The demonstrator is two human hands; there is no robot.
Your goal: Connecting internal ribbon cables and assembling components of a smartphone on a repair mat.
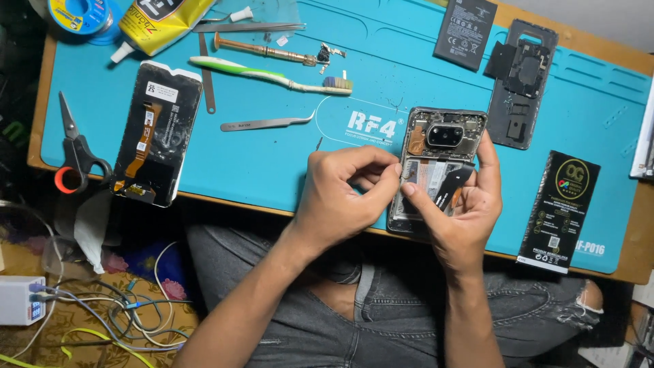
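An opened phone (443, 136) with its back cover off lies on the blue work mat (286, 157), camera module up. My right hand (460, 204) cups its lower right side, thumb pressing on the inner parts beside a black flex strip (453, 187). My left hand (344, 187) sits at the phone's left edge, thumb and forefinger pinched together right at the frame. Whether something tiny is held between those fingertips cannot be made out.
On the mat lie a detached phone screen (155, 133), scissors (75, 153), a toothbrush (272, 75), tweezers (266, 124), a screwdriver (266, 49), a glue tube (160, 24), a black battery (465, 31), a phone back cover (523, 82) and a black battery box (562, 211). Cables (116, 307) trail lower left.
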